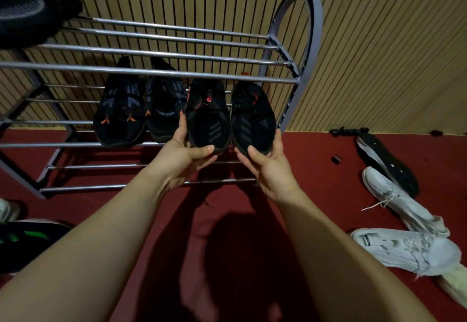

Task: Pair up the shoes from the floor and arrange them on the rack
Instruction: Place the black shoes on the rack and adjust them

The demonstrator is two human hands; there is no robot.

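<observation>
Far left, top tier: dark shoe (22, 11) lying on the bars, cut off by the frame edge; below it on the red floor (227, 220): black shoe with green marks (25, 239), partly out of view.

Metal rack (161, 74): standing against the slatted wall; tiers of horizontal bars.

Middle tier, left of centre: first orange-marked black shoe (118, 117) and second orange-marked black shoe (161, 109), side by side and touching, toes toward the camera.

Just right of that pair: left hand (184, 155), palm up, clamped on the toe of the left red-trimmed black shoe (208, 117); thumb over the toe cap, fingers curled beneath the sole; heel in under the upper bars at middle-tier height; resting on the bars or not, cannot tell.

Next to it: right hand (267, 167), gripping the toe of the right red-trimmed black shoe (252, 117) the same way, thumb on top, fingers under; the two held shoes parallel, nearly touching, close to the rack's right end frame.

Right, on the floor: black shoe by the wall (386, 162); upper white shoe (401, 200) just beside it; lower white shoe (409, 251) nearer the camera.
</observation>
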